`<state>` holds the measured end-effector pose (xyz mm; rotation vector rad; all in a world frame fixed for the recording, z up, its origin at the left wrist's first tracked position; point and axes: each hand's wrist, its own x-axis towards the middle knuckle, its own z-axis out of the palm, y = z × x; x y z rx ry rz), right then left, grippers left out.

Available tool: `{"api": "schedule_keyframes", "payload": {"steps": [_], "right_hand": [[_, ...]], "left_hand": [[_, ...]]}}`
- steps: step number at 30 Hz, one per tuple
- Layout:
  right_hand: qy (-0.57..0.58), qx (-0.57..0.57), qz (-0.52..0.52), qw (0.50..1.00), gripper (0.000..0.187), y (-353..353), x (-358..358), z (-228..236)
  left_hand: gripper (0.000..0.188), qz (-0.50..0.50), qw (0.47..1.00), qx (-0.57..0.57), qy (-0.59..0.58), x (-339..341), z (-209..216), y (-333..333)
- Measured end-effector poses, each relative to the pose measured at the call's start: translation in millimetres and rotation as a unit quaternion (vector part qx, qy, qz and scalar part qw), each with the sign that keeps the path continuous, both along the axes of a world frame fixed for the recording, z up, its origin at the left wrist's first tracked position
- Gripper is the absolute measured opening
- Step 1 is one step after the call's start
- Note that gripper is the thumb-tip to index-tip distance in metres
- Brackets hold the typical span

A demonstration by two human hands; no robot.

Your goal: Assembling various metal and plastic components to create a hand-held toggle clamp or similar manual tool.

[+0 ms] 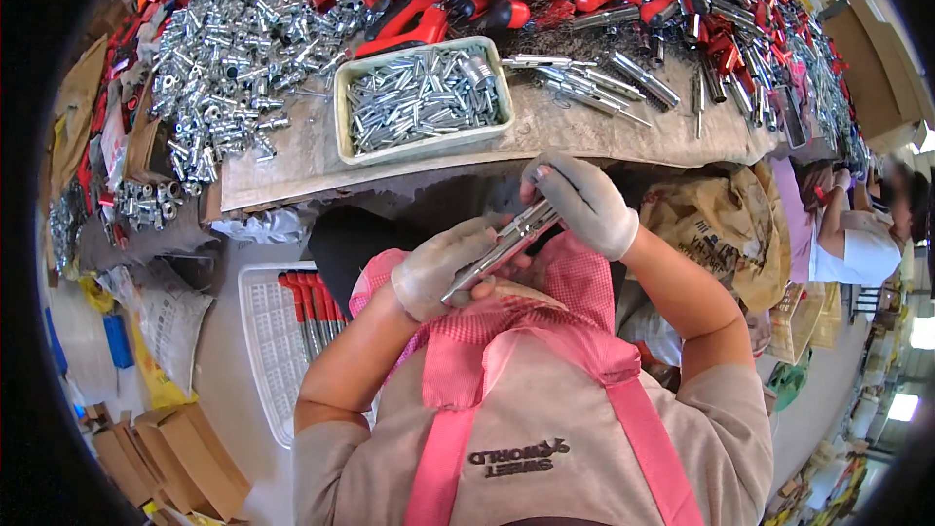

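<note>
A shiny metal tube assembly (pixel 508 245) slants across my lap, its far end toward the table. My left hand (pixel 429 271), in a pale glove, wraps round the lower part of it. My right hand (pixel 587 206), also gloved, has its fingers bent at the tube's upper end; whether a small part sits between them I cannot make out. Just beyond my hands, on the table, stands a cream plastic tub (pixel 344 127) full of small metal pins (pixel 419 97). Several similar metal tubes (pixel 589 88) lie to the right of the tub.
Metal fittings (pixel 234 54) are heaped at the left of the table (pixel 292 175); red and black pistol-grip handles (pixel 414 29) pile up at the back. A white crate (pixel 255 331) with red-ended tools stands low at left. A sack (pixel 716 234) and another person (pixel 862 234) are at right.
</note>
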<state>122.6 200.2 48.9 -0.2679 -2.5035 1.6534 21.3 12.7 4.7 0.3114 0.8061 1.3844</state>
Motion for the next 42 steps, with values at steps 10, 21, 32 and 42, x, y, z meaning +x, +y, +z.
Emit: {"api": "schedule_keyframes", "payload": {"steps": [10,21,32,42], "right_hand": [[0.052,0.037,0.051,0.997,0.016,-22.8,-8.4,-6.8],[0.146,0.197,0.087,0.966,0.018,-14.7,-75.5,-11.5],[0.112,0.416,-0.043,0.901,0.013,3.4,-128.3,-20.5],[0.149,0.300,0.115,0.935,0.013,-26.3,-78.1,4.2]], "left_hand": [[0.048,-0.003,0.995,0.033,-0.090,3.6,-11.6,-17.6],[0.044,0.157,0.979,0.039,-0.122,-3.0,-25.9,-42.2],[0.027,0.257,0.936,0.068,-0.229,-27.3,-18.7,-41.3],[0.038,0.214,0.960,0.074,-0.167,-25.0,-21.5,-29.5]]}}
